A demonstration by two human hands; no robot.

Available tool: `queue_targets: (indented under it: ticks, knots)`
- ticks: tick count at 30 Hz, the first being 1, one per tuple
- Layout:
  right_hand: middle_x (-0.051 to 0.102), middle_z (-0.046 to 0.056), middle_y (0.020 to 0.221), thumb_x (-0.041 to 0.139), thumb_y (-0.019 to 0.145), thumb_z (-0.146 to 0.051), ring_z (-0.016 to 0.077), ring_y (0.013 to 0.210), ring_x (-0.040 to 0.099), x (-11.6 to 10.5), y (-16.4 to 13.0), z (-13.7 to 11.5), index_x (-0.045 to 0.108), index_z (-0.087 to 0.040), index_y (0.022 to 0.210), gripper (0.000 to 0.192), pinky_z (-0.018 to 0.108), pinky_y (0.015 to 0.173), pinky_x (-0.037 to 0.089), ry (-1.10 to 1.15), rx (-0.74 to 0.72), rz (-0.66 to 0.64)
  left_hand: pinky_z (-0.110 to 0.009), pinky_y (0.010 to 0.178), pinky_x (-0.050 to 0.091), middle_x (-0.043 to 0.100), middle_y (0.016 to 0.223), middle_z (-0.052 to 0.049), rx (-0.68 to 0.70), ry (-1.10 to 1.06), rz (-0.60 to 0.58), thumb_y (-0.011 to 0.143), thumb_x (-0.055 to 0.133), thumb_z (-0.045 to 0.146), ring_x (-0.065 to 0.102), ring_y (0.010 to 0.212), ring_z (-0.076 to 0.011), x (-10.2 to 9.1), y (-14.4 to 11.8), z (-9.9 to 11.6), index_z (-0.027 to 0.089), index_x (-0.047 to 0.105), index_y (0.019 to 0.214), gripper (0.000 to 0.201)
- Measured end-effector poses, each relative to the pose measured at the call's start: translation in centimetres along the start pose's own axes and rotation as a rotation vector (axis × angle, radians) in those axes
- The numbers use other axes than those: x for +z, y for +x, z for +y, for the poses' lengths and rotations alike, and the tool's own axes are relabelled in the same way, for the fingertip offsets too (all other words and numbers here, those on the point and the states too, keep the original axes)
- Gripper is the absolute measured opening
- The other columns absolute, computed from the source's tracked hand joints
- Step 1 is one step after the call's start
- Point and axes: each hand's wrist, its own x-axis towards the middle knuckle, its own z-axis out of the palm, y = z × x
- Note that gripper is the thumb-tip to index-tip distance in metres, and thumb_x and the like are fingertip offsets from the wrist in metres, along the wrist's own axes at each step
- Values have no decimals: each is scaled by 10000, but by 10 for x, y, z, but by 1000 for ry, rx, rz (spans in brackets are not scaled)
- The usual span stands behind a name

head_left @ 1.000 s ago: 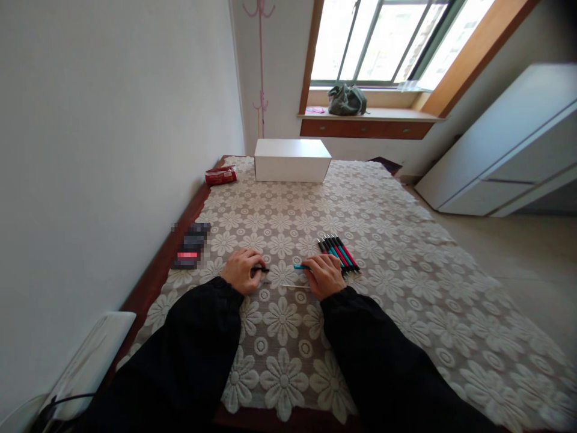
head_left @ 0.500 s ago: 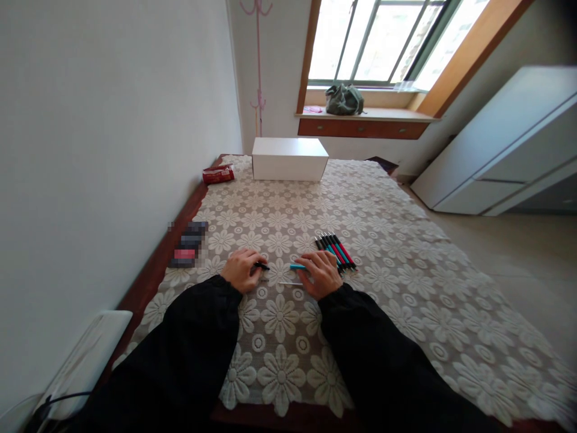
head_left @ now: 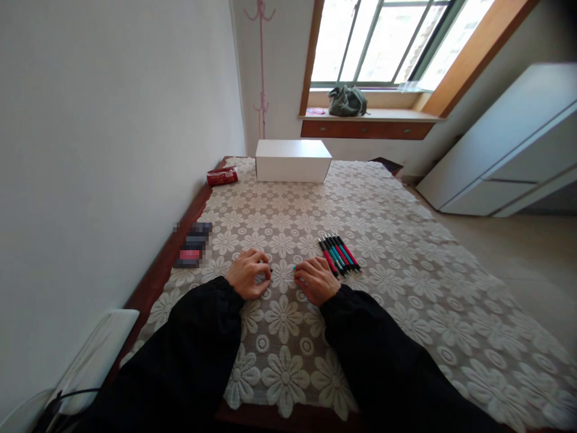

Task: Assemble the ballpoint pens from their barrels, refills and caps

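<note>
Left hand [head_left: 247, 279] rests knuckles-up on the lace tablecloth [head_left: 396, 288], fingers curled around a small dark pen part [head_left: 269, 270] of which only the tip shows at the fingertips; right hand [head_left: 317, 279] lies just across from it, fingers closed on a teal pen piece [head_left: 294, 267], again only the end visible; the two ends face each other with a small gap between them; whether a thin refill lies on the cloth between the hands cannot be told at this size

Row of finished pens [head_left: 339, 255], red, teal and black, lies side by side just beyond the right hand, close to its knuckles; blurred dark object [head_left: 193, 249] sits near the table's left edge; white box [head_left: 293, 160] and red packet [head_left: 222, 176] stand well apart at the far end

Risks, as judged: both parts are small and mostly hidden in the fingers, so a misaligned join could jam or slip a piece loose; a loose piece could snag or hide in the openwork cloth; the right hand, shifting outward, could nudge the pen row and set it rolling
</note>
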Motion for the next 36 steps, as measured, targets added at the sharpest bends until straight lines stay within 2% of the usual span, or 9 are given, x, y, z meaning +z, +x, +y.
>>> queue_targets:
  ticks: [5,8,12,17,25,36]
  knots:
    - [665,28,799,501,985,-144,178,779,565,-2,0,-7,606,-201,911,141,327,792,366,-34,6,-34,-423,927,463,692,1035,-44,48,-33,5,804,730,235,579,1044,-249,0,1,1,236,727,816,12]
    - [656,36,809,483,972,-116,181,753,564,2,-1,-11,594,-204,907,156,313,728,366,-57,34,-109,-424,931,464,699,1050,-40,43,-24,-2,804,747,251,585,1047,-247,0,0,1,243,734,853,51]
    - [665,43,849,475,972,-117,180,771,584,5,-2,-13,589,-204,932,149,292,715,395,-52,62,-155,-427,937,467,707,1057,-38,21,-20,13,802,757,265,590,1045,-247,2,0,1,250,753,849,49]
    - [676,36,837,482,988,-171,170,786,624,2,-3,-21,611,-216,927,150,273,702,415,-38,55,-133,-407,923,481,719,1011,-34,36,-22,21,841,713,269,600,1006,-228,4,1,4,242,744,805,55]
    - [716,27,877,444,1001,-208,140,750,663,4,-4,-31,637,-217,968,196,247,642,408,13,186,-125,-384,934,478,728,1000,-33,78,-52,34,899,662,284,610,1013,-217,5,2,7,246,736,852,96]
    - [719,31,862,431,1006,-230,134,700,661,4,-4,-30,640,-207,961,215,251,610,400,48,170,-110,-389,950,478,738,1007,-35,102,-73,43,909,651,289,620,1034,-217,9,2,7,240,738,869,108]
